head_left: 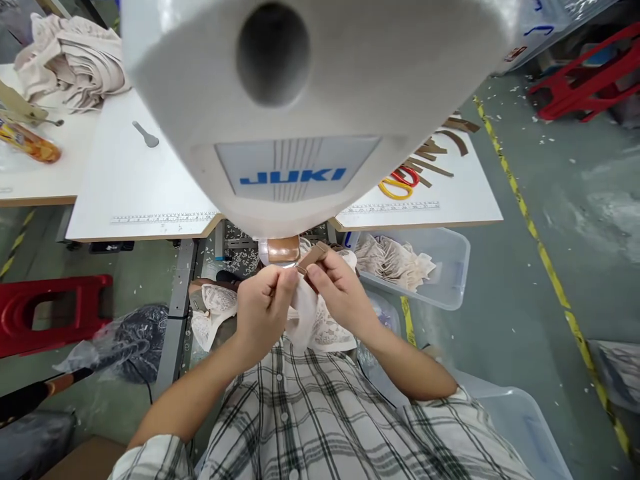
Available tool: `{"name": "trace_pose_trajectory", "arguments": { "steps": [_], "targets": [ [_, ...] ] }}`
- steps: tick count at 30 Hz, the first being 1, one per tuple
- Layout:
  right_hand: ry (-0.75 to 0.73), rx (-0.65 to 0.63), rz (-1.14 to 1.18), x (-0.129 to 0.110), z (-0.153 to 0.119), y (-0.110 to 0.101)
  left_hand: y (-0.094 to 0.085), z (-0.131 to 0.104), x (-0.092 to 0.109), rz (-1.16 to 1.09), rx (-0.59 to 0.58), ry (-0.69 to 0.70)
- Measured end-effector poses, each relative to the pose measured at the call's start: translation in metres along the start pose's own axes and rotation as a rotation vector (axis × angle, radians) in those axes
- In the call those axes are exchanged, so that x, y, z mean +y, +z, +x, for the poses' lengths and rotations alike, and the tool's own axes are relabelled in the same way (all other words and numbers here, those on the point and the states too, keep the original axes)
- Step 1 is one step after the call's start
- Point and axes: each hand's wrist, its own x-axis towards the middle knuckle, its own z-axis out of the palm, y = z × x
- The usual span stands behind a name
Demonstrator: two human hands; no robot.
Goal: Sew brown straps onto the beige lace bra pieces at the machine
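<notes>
Below the head of a white JUKI sewing machine (185,60), my two hands meet close together in front of my body. My left hand (263,303) is closed in a pinch on the edge of a white lace bra (304,310), which hangs down over my lap. A short brown strap (314,255) is pinched between the thumb and fingers of my right hand (345,290), right beside the bra's edge. Just beyond my fingers is the copper-coloured plate (283,250) of the machine. More lace cups (220,300) lie left of my hands.
Red-and-yellow scissors (397,187) and several brown strips (430,163) lie on the right tabletop. A clear bin (453,267) holds beige fabric pieces (393,260). Folded fabric (75,63) is piled at the far left. Red stools (50,310) stand on both sides.
</notes>
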Motion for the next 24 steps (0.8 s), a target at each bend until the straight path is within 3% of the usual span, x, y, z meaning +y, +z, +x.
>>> {"name": "trace_pose_trajectory", "arguments": {
  "steps": [4, 8, 14, 24],
  "targets": [
    [0.03, 0.044, 0.073, -0.001, 0.004, -0.002, -0.001, 0.001, -0.005, 0.171, -0.014, 0.145],
    [-0.039, 0.127, -0.107, -0.005, 0.027, -0.011, -0.006, 0.005, -0.014, 0.26, 0.0, 0.129],
    [-0.145, 0.03, -0.369, -0.013, 0.069, -0.02, -0.018, 0.014, -0.021, 0.639, 0.03, 0.298],
    [-0.234, -0.022, -0.549, -0.021, 0.099, -0.018, -0.024, 0.027, -0.024, 0.791, 0.078, 0.329]
  ]
}}
